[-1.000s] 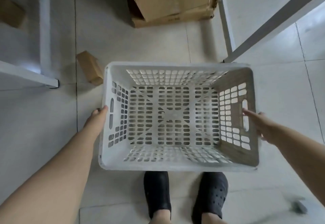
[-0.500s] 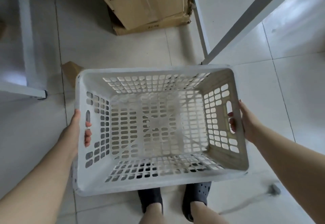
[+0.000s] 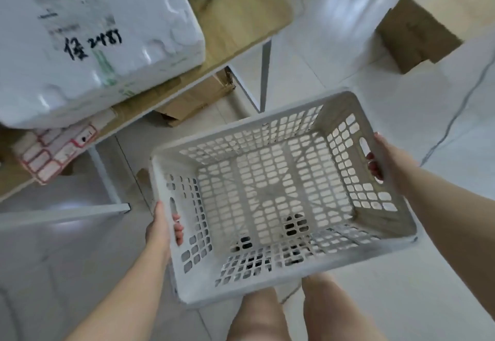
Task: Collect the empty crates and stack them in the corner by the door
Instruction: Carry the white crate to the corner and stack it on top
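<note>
An empty pale grey perforated plastic crate [image 3: 270, 206] hangs in the air in front of me, tilted with its right end higher. My left hand [image 3: 162, 226] grips its left end, fingers curled through the handle slot. On the opposite end my right hand [image 3: 383, 162] holds the other handle slot the same way. The floor and my dark shoes show through the holes in the crate's bottom.
A white metal table [image 3: 187, 83] stands at the left with a white foam box [image 3: 88, 35] and cardboard on it, and its legs [image 3: 263, 72] are just beyond the crate. Cardboard boxes [image 3: 195, 96] lie under it. Another cardboard box [image 3: 412, 35] sits at the upper right on the tiled floor.
Both hands took the handle slots and lifted the crate off the floor. I have stood up and turned, so the table with the foam box came into view.
</note>
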Tool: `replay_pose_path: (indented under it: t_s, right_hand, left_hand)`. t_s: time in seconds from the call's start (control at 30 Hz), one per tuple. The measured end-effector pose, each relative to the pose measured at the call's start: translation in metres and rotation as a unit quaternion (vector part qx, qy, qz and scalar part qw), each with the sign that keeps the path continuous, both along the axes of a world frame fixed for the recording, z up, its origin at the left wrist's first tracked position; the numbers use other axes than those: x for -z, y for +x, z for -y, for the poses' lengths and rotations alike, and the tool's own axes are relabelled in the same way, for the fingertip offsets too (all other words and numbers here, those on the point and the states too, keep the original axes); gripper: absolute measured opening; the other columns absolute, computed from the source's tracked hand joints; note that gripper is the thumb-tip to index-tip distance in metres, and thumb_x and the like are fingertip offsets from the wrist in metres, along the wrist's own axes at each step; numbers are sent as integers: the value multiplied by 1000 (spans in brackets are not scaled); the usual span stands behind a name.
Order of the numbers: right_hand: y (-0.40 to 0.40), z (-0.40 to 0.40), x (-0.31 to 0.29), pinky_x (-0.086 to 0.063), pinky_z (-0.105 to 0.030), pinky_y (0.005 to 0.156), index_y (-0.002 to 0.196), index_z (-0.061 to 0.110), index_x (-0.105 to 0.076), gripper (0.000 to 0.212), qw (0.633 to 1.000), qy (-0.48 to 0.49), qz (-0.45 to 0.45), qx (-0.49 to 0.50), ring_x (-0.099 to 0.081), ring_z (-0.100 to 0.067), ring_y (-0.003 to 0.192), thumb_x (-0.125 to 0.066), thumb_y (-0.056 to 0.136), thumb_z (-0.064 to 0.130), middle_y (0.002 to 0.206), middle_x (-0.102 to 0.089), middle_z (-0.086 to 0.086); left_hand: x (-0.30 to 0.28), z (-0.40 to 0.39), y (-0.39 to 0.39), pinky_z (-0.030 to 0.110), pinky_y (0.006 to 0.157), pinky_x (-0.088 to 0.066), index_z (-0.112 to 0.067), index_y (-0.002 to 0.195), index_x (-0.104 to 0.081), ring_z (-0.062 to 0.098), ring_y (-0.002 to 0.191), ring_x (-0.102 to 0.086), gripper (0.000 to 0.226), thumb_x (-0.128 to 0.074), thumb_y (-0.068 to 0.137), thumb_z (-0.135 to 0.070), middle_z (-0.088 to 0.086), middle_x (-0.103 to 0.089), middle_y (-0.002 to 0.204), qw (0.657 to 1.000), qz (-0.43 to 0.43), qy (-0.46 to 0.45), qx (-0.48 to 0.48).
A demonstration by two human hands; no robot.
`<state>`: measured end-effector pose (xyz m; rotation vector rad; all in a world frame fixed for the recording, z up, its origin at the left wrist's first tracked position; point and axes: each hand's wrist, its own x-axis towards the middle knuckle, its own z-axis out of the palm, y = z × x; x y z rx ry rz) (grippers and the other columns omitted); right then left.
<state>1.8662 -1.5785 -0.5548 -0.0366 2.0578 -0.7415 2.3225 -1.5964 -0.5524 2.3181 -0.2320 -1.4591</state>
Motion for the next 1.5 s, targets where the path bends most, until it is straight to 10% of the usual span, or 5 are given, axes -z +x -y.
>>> replay_pose_path:
  t_s: [0.4,1.33,1.5]
  right_hand:
    - [-122,-117,-144,-33,-25,46,65,10,-51,56,983,-98,-44,149,-43,-19,46,-51,85,63,59,-48,-7]
    - [-313,-140,-164,-38,-25,46,68,6,-56,61,866,-118,-96,476,-44,-21,44,-53,78,67,59,-53,-10]
    - [-342,-122,-181,-40,-26,48,71,5,-58,58,823,-125,-114,542,-45,-21,46,-56,82,63,62,-55,-11]
  left_hand:
    - [-125,44,-154,27,48,-35,-15,72,-49,16,50,-37,54,-40,85,-67,2,-43,60,982,-38,-97,158]
    - [-166,255,-551,27,47,-30,-10,73,-54,20,47,-38,54,-48,85,-63,10,-52,65,870,-100,-173,451]
    - [-171,306,-650,21,40,-31,-15,70,-53,13,27,-38,56,-48,81,-70,-1,-52,39,842,-116,-158,503]
